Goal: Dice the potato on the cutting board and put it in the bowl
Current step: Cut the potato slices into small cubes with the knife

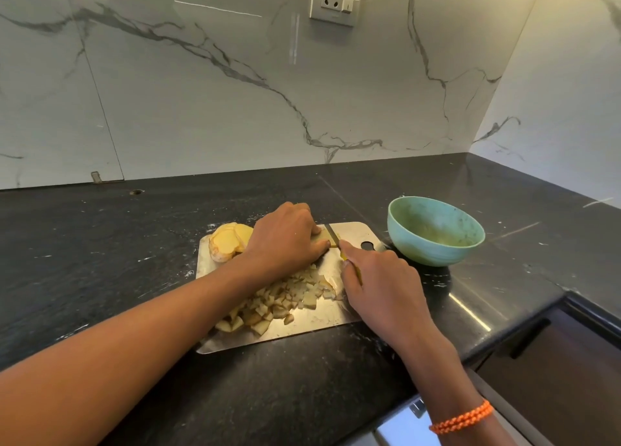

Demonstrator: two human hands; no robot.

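A pale yellow potato piece (325, 238) is held down on the shiny metal cutting board (349, 232) by the curled fingers of the left hand (285, 239). It is being cut by a small yellow-handled knife (336, 239), gripped in the right hand (379, 282). Small diced potato cubes (285, 303) are piled on the board's near side, and thick yellow potato slices (228, 240) are stacked at its far left corner. A light green round bowl (436, 230) is seen just beside the board on the black stone counter (100, 261).

Single view, head-mounted, wide-angle. It looks forward and steeply down over a dark counter (100, 244) from close above, both forearms entering from the bottom edge. The board (353, 234) sits centre frame, the marble wall (201, 93) fills the upper half, bent by lens distortion. No second view overlaps it.
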